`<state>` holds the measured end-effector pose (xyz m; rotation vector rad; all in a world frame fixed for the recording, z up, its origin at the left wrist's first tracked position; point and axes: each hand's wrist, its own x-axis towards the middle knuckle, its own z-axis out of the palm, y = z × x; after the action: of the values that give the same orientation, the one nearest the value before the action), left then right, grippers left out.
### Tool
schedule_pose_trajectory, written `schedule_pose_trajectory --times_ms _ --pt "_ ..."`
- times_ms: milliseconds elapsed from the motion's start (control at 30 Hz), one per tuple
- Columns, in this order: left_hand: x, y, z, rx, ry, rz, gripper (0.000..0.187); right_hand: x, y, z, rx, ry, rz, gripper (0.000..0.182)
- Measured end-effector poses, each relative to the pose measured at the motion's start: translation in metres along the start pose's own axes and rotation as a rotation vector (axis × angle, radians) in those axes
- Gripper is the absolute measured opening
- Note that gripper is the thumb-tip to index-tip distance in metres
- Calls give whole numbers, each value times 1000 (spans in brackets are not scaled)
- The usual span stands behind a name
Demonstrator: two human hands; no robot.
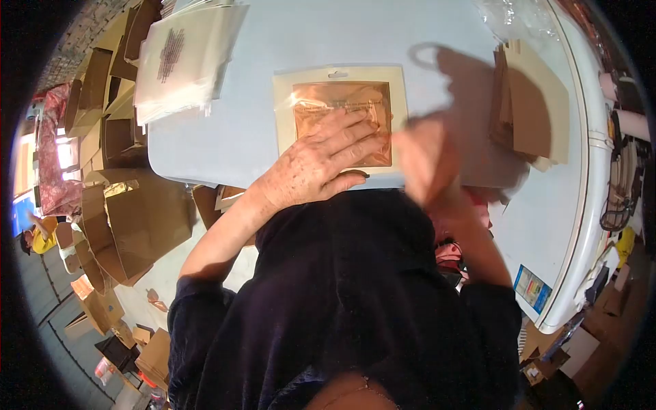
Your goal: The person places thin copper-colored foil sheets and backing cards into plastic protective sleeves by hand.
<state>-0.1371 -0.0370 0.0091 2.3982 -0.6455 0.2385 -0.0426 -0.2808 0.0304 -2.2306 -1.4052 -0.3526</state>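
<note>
A flat cream card pack lies on the pale table, with a hang slot at its top and a shiny copper-coloured panel in its middle. My left hand rests on this panel, fingers stretched out and lying flat, covering its lower left part. At the pack's right edge my right hand is curled and blurred by motion. Something small and dark shows near its fingertips, too smeared to name. Its shadow on the table has a loop at the top.
Clear-wrapped cream packs are piled at the table's left. Brown and cream cards stand stacked at the right. Open cardboard boxes crowd the left side below the table. Clear plastic lies at the far right corner.
</note>
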Motion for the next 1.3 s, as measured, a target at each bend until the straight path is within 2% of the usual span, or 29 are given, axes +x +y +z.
schedule_pose_trajectory --times_ms 33,67,100,167,367,600,833,933,1100,1300 --pt "0 -1 0 -13 4 -8 60 -21 -12 10 26 24 -71 23" --pt "0 -2 -1 -22 10 -16 61 -35 -27 20 84 187 -126 27" --pt "1 -3 -2 -1 6 -9 60 -41 -34 19 80 104 -136 26" --pt "5 -3 -6 43 -3 7 58 -47 -46 29 79 80 -103 24" --pt "21 -3 -24 254 -16 47 56 -38 -62 42 -37 173 -21 28" --pt "22 -14 -18 247 12 39 53 -37 -57 60 -154 192 -3 30" --pt "20 -18 -14 214 38 48 54 -46 -51 73 -80 252 -9 35" --pt "22 -18 -12 226 67 49 55 -49 -47 77 -104 253 -20 29" --pt "25 -16 -12 224 109 -1 57 -49 -45 74 -55 241 -15 30" --pt "23 -19 -9 255 108 39 55 -49 -46 75 -41 247 -27 33"
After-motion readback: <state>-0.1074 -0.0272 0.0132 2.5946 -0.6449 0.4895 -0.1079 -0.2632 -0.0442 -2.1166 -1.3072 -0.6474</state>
